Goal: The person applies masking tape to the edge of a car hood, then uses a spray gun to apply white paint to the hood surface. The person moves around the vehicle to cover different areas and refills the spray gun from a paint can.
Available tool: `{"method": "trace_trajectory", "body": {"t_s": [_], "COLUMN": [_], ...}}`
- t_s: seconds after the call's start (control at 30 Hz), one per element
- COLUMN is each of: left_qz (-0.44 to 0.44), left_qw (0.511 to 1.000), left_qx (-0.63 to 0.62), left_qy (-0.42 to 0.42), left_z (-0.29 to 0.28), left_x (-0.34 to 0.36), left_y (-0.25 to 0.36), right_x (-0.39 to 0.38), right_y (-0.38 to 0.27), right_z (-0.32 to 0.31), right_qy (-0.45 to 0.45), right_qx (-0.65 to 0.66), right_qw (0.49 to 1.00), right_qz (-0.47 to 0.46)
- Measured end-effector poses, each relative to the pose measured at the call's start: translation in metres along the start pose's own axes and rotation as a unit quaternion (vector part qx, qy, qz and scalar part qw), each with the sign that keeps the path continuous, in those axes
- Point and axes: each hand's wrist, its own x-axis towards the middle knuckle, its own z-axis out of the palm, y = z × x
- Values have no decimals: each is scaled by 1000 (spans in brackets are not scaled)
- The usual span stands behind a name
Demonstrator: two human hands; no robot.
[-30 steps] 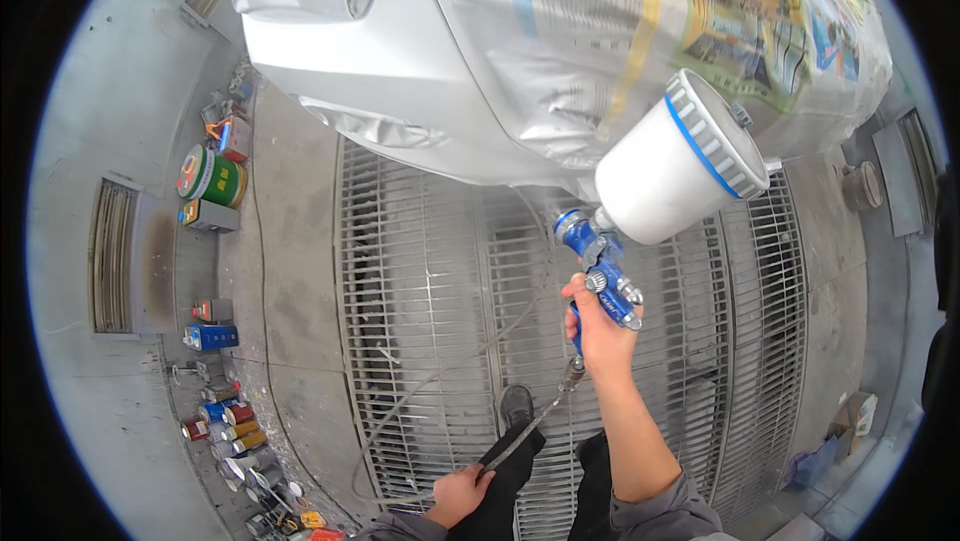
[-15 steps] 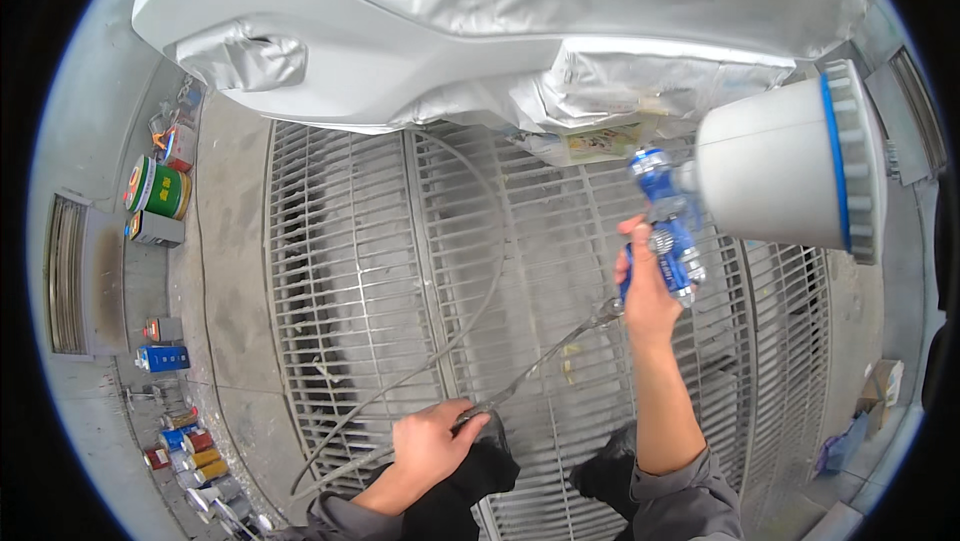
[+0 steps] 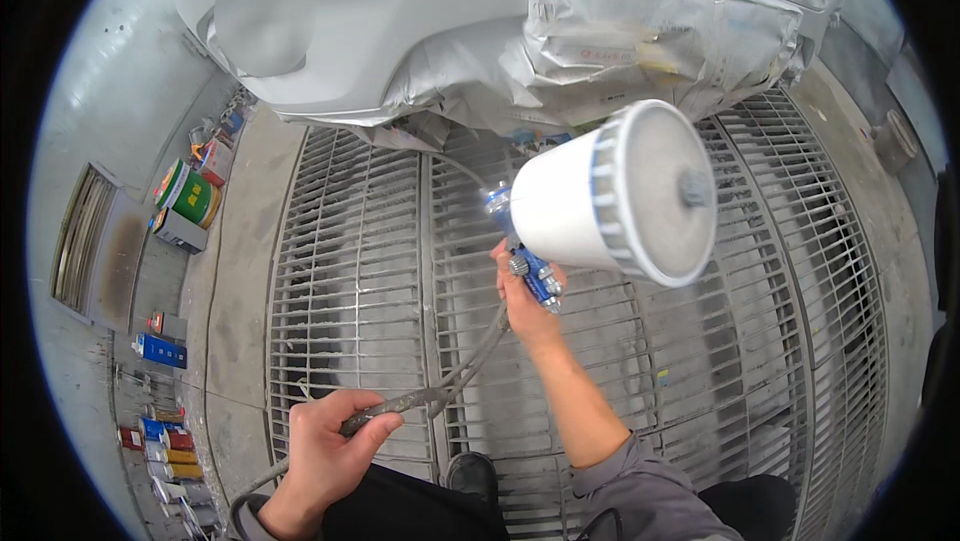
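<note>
My right hand (image 3: pixel 530 303) is closed round the grip of a blue spray gun (image 3: pixel 534 276). A large white paint cup (image 3: pixel 568 203) with a ribbed lid sits on the gun, tilted over to the right. From the gun's lower end a grey air hose (image 3: pixel 408 401) runs down to my left hand (image 3: pixel 333 451), whose fingers and thumb pinch it. Beyond the gun is the lower side of a car body (image 3: pixel 400 26), coated light grey. Silver masking sheet (image 3: pixel 640 46) wraps its underside and part of its flank. Fine mist seems to hang near the nozzle.
Metal floor grating (image 3: pixel 350 241) lies underfoot, with my shoe (image 3: pixel 472 476) on it. Along the left wall stand a green paint can (image 3: pixel 187 191), a blue tin (image 3: pixel 160 350) and several small cans (image 3: pixel 175 456). A bucket (image 3: pixel 893 144) stands at the far right.
My right hand has swung the spray gun left, turning the cup's lid more toward me. My left hand has moved left with the hose. The view has shifted along the car.
</note>
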Motion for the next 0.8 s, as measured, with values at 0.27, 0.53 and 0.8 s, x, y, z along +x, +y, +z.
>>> {"method": "trace_trajectory", "body": {"t_s": [0.27,0.53,0.8], "left_qz": [-28,-80,-83], "left_qw": [998,995,995], "left_qx": [28,30,49], "left_qy": [42,60,40], "left_z": [1,2,1], "left_x": [-7,-5,-6], "left_y": [15,27,34], "right_x": [30,52,27], "right_y": [12,12,26], "right_z": [10,13,29], "right_qy": [104,74,-20], "right_qx": [-56,162,38], "right_qw": [986,982,998], "right_qz": [-120,-63,-36]}}
